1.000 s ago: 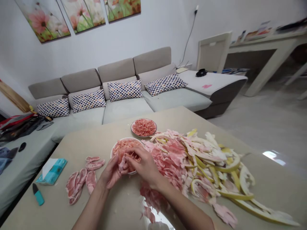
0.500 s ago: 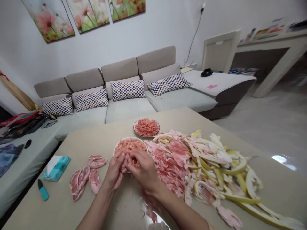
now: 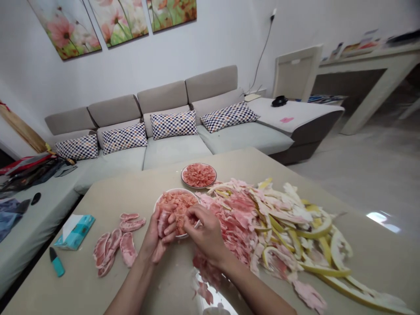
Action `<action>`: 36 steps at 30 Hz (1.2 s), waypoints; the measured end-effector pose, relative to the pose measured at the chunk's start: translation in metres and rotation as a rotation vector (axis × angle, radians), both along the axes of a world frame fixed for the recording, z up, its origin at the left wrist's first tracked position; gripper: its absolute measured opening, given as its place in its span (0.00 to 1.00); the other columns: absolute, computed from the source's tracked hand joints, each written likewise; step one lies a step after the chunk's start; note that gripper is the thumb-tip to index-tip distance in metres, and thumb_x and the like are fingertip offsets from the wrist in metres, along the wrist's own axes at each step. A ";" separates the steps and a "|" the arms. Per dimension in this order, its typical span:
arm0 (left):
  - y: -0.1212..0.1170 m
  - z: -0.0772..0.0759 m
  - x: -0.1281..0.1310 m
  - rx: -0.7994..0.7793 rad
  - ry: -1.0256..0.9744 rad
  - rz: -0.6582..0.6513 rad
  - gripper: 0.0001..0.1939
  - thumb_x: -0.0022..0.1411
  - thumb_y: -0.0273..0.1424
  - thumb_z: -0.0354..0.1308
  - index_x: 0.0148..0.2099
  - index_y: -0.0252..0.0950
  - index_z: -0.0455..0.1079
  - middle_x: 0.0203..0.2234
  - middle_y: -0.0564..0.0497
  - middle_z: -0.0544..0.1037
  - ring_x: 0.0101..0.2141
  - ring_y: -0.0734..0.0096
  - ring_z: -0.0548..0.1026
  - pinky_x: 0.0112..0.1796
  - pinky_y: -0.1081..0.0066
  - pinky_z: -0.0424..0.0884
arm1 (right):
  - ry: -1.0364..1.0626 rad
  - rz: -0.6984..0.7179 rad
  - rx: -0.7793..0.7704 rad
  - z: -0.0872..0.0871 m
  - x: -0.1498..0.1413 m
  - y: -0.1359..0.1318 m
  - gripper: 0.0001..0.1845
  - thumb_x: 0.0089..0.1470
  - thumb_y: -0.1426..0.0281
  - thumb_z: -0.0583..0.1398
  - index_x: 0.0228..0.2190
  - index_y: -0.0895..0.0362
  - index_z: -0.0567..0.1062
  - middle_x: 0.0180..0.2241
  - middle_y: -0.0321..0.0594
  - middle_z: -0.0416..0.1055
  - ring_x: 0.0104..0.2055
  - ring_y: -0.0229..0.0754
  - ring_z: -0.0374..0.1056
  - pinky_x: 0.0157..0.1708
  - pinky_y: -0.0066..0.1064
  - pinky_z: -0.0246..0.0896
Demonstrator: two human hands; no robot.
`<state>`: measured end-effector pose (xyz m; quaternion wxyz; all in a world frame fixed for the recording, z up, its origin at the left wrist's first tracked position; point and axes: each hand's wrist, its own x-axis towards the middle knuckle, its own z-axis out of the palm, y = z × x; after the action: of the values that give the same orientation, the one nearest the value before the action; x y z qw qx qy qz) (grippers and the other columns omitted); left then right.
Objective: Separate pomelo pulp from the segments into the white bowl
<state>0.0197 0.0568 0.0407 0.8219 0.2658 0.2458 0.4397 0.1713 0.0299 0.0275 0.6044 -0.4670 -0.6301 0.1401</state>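
Note:
My left hand (image 3: 156, 235) is curled around a pink pomelo segment (image 3: 163, 222) held just over the near plate of peeled flesh (image 3: 180, 204). My right hand (image 3: 204, 232) is closed in a pinch on the segment's flesh beside it, above the plate's right edge. A second plate of flesh (image 3: 198, 174) stands farther back. Several unpeeled pink segments (image 3: 114, 243) lie on the table left of my hands.
A big heap of pink membrane and yellow-white pomelo rind (image 3: 278, 223) covers the table's right half. A teal tissue pack (image 3: 76, 231) and a small teal knife (image 3: 56, 261) lie near the left edge. A grey sofa with checked cushions (image 3: 170, 124) stands behind.
My hands have parted slightly over the near plate; the right hand now pinches flesh pulled from the segment that the left hand holds. The view shifted a little.

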 end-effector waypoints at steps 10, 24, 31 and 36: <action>0.004 -0.005 -0.006 -0.066 -0.038 0.025 0.22 0.69 0.40 0.45 0.53 0.29 0.69 0.27 0.49 0.75 0.24 0.74 0.72 0.19 0.78 0.70 | 0.111 0.196 -0.103 0.016 0.007 -0.008 0.05 0.59 0.71 0.56 0.31 0.55 0.72 0.36 0.41 0.74 0.39 0.42 0.70 0.39 0.33 0.64; 0.000 -0.010 0.000 0.106 -0.039 0.107 0.18 0.66 0.37 0.54 0.53 0.32 0.71 0.47 0.41 0.79 0.51 0.58 0.74 0.52 0.59 0.68 | 0.403 0.410 -0.377 0.008 -0.006 0.010 0.15 0.53 0.65 0.63 0.43 0.54 0.71 0.32 0.36 0.73 0.31 0.41 0.71 0.33 0.33 0.69; -0.005 -0.006 -0.002 0.235 0.010 0.087 0.19 0.64 0.30 0.58 0.57 0.33 0.68 0.47 0.41 0.79 0.52 0.57 0.73 0.53 0.59 0.66 | 0.000 0.185 -0.187 0.004 -0.007 0.012 0.03 0.54 0.73 0.61 0.29 0.56 0.75 0.30 0.38 0.72 0.34 0.42 0.68 0.35 0.32 0.63; -0.004 -0.004 -0.007 0.222 0.040 0.100 0.21 0.59 0.28 0.63 0.55 0.35 0.70 0.47 0.43 0.78 0.51 0.59 0.74 0.53 0.61 0.66 | -0.053 0.156 -0.109 0.001 -0.007 0.013 0.03 0.57 0.74 0.58 0.30 0.56 0.72 0.33 0.39 0.71 0.37 0.43 0.67 0.38 0.34 0.63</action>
<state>0.0123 0.0523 0.0366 0.7595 0.3510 0.2250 0.4993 0.1645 0.0432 0.0289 0.5484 -0.4522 -0.6719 0.2084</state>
